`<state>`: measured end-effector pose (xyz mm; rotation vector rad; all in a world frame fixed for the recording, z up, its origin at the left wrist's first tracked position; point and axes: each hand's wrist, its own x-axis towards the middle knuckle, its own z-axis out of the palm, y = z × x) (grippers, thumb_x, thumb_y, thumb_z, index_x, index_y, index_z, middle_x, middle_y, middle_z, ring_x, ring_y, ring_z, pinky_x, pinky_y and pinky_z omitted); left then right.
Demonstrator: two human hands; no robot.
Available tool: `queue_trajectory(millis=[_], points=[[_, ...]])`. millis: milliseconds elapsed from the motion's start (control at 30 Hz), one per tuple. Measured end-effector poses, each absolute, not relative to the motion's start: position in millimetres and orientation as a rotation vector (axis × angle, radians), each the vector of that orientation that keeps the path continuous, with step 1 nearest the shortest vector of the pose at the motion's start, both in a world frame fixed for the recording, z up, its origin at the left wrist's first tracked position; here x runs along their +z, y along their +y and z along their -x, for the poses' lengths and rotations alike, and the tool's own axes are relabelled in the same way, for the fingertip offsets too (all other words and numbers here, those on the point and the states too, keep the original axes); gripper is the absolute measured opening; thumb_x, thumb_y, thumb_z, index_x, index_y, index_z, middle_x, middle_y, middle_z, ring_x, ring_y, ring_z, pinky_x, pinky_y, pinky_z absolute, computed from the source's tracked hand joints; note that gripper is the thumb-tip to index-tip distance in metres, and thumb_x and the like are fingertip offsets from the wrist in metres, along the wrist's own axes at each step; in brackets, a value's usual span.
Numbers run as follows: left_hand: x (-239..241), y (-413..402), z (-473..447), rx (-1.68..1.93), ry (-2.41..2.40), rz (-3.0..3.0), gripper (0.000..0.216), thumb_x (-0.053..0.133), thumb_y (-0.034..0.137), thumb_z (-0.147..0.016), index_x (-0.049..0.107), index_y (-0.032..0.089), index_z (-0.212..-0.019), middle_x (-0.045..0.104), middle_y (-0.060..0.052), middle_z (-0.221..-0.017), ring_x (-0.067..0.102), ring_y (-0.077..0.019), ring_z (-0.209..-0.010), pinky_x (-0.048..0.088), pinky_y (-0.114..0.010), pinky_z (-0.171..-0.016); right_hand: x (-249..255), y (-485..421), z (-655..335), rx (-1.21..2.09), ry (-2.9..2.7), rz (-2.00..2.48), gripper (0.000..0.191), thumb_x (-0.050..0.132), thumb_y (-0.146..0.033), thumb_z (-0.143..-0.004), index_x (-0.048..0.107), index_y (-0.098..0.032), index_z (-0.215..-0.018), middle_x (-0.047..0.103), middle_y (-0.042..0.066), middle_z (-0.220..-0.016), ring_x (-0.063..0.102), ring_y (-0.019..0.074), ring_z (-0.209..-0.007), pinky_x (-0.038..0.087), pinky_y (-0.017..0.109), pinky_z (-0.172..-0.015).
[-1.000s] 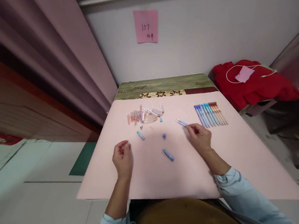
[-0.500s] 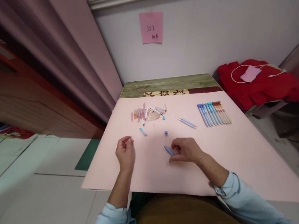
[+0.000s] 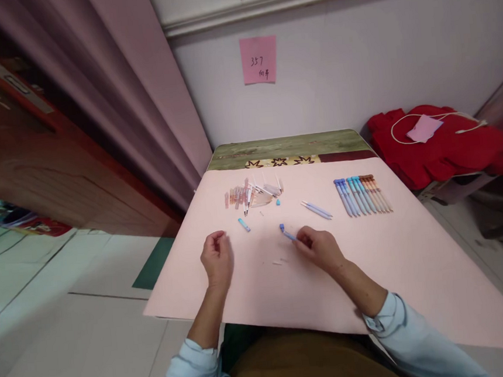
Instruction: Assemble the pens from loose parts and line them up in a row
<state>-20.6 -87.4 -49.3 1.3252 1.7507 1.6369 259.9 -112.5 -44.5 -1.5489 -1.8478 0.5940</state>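
Note:
My right hand pinches one end of a short blue pen piece, whose far tip touches a small blue cap on the pink sheet. My left hand rests on the sheet with its fingers curled together; anything inside them is too small to make out. A short blue part lies beyond the left hand. A heap of loose pen parts sits farther back. Two pale blue tubes lie side by side beyond the right hand. A row of several finished pens lies at the right.
The pink sheet covers a small table with a green patterned top against a white wall bearing a pink note. A red cloth with a white cable lies to the right. A pink curtain hangs at the left.
My right hand let go of the pale blue tubes, came back to the blue pen piece near the middle, picked it up and carried it to the small blue cap. The left hand stayed.

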Motion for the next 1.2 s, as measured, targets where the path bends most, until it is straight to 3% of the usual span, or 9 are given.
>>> queue_trajectory(millis=[167, 300, 500, 700, 833, 1033, 1200], points=[[-29, -112, -18, 1.375, 1.382, -1.946, 0.027, 0.069, 0.026, -0.081, 0.070, 0.025, -0.108, 0.069, -0.012, -0.113, 0.063, -0.0273, -0.110, 0.050, -0.042, -0.097, -41, -114, -259, 0.692, -1.605, 1.418, 0.017, 0.060, -0.038, -0.085, 0.065, -0.022, -0.085, 0.056, -0.003, -0.058, 0.048, 0.0115, -0.051, 0.037, 0.023, -0.052], [-21, -124, -49, 1.238, 1.097, -1.842, 0.036, 0.075, 0.024, -0.076, 0.072, 0.028, -0.112, 0.069, -0.011, -0.116, 0.062, -0.0288, -0.113, 0.044, -0.043, -0.105, -31, -124, -239, 0.886, -1.582, 1.230, 0.018, 0.062, -0.037, -0.085, 0.067, -0.020, -0.088, 0.061, -0.001, -0.065, 0.051, 0.0120, -0.055, 0.041, 0.024, -0.053], [-28, -126, -33, 1.216, 1.227, -1.818, 0.020, 0.069, 0.025, -0.082, 0.074, 0.027, -0.101, 0.074, -0.009, -0.100, 0.067, -0.0262, -0.096, 0.048, -0.041, -0.095, -35, -127, -226, 1.092, -1.551, 1.089, 0.029, 0.064, -0.044, -0.087, 0.067, -0.020, -0.103, 0.066, 0.001, -0.076, 0.057, 0.0133, -0.061, 0.046, 0.026, -0.057], [-26, -114, -8, 1.494, 1.404, -1.164, 0.026, 0.064, 0.042, -0.086, 0.058, 0.020, -0.099, 0.074, -0.009, -0.097, 0.067, -0.0168, -0.068, 0.053, -0.031, -0.064, -51, -123, -227, 0.648, -1.934, 1.362, 0.017, 0.070, -0.032, -0.082, 0.069, -0.023, -0.097, 0.068, 0.002, -0.082, 0.060, 0.0139, -0.065, 0.047, 0.027, -0.065], [-18, -102, -21, 1.538, 1.172, -0.751, 0.032, 0.066, 0.044, -0.084, 0.051, 0.017, -0.093, 0.073, -0.011, -0.093, 0.067, -0.0149, -0.065, 0.053, -0.029, -0.062, -51, -124, -221, 0.512, -2.019, 1.496, 0.017, 0.065, -0.026, -0.085, 0.069, -0.023, -0.101, 0.068, 0.003, -0.089, 0.064, 0.0155, -0.072, 0.047, 0.028, -0.068], [-24, -106, -51, 1.345, 0.823, -0.594, 0.029, 0.077, 0.033, -0.075, 0.060, 0.016, -0.092, 0.071, -0.008, -0.098, 0.066, -0.0120, -0.073, 0.052, -0.026, -0.068, -48, -121, -223, 0.507, -1.947, 1.558, 0.016, 0.066, -0.023, -0.082, 0.069, -0.022, -0.098, 0.067, 0.002, -0.083, 0.063, 0.0163, -0.072, 0.047, 0.028, -0.071], [-40, -111, -47, 1.294, 0.654, -0.466, 0.024, 0.079, 0.027, -0.074, 0.064, 0.016, -0.090, 0.061, 0.001, -0.073, 0.056, -0.0067, -0.062, 0.045, -0.020, -0.058, -42, -123, -219, 0.465, -2.048, 1.576, 0.006, 0.063, -0.022, -0.086, 0.069, -0.023, -0.084, 0.067, 0.004, -0.089, 0.063, 0.0168, -0.077, 0.045, 0.027, -0.070]])
